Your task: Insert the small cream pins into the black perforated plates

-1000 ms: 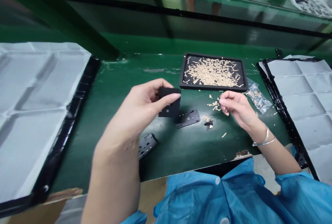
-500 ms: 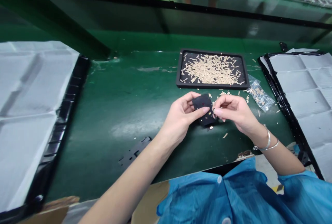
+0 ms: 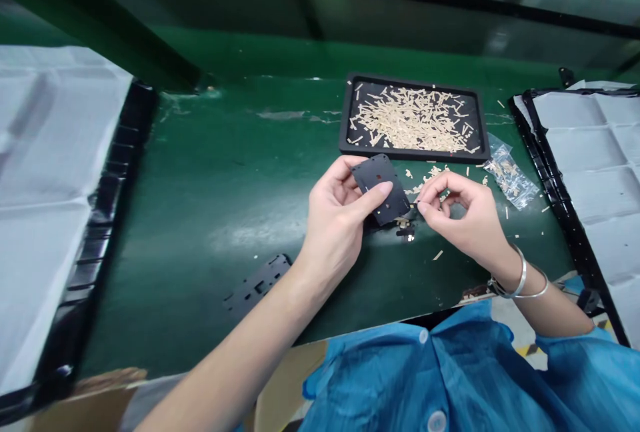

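Note:
My left hand [image 3: 345, 209] grips a flat black plastic plate [image 3: 383, 189] with small holes, its thumb pressed across the face. The plate is tilted above the green bench. Just off the plate's lower right edge, my right hand [image 3: 455, 209] pinches with thumb and forefinger; a tiny dark piece [image 3: 415, 205] shows at the fingertips, too small to name. Below the plate lie a few small dark and shiny bits [image 3: 406, 232]. Beyond both hands, a black tray [image 3: 415, 154] holds many short cream-coloured strips [image 3: 410, 119].
Loose cream strips [image 3: 433, 172] are scattered in front of the tray. A clear plastic bag [image 3: 513, 175] with small pieces lies right of it. Another black plate with cut-outs [image 3: 257, 285] rests by my left forearm. Black-edged, white-covered trays [image 3: 590, 172] flank the bench.
My right hand has drawn slightly away from the plate, opening a gap at its edge. The left hand has shifted left with the plate and turned it. The view has tipped downward.

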{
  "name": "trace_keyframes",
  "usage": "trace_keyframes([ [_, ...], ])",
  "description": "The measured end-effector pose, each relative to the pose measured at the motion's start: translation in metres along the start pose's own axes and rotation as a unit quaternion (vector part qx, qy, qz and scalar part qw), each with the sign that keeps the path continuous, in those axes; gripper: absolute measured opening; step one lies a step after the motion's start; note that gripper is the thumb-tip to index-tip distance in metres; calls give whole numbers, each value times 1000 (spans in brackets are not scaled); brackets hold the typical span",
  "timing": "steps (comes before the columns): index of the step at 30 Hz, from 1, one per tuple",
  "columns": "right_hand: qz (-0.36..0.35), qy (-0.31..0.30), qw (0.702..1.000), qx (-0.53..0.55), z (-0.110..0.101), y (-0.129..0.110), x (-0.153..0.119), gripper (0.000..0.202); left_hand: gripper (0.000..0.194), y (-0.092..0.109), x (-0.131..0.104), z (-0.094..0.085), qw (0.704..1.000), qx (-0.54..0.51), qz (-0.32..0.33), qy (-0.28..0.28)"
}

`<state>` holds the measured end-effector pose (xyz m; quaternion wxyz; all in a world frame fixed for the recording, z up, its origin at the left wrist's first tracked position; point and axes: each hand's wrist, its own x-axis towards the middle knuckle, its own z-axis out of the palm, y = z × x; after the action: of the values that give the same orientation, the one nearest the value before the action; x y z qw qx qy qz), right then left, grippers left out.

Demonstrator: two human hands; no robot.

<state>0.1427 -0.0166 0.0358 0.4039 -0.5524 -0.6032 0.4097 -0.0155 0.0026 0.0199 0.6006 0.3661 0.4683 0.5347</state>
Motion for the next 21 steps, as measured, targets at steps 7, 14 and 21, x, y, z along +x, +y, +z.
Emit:
trace_keyframes([
  [7, -19, -3, 999, -36, 1, 1, 0, 9, 28, 1, -3, 1, 1000, 28, -2, -5],
  [14, 18, -24, 999, -20, 1, 0, 1, 7, 29, -2, -3, 1, 1000, 21, 3, -7],
  [21, 63, -32, 997, 22, 0, -1, 3, 7, 29, -1, -4, 0, 999, 43, 2, -9],
])
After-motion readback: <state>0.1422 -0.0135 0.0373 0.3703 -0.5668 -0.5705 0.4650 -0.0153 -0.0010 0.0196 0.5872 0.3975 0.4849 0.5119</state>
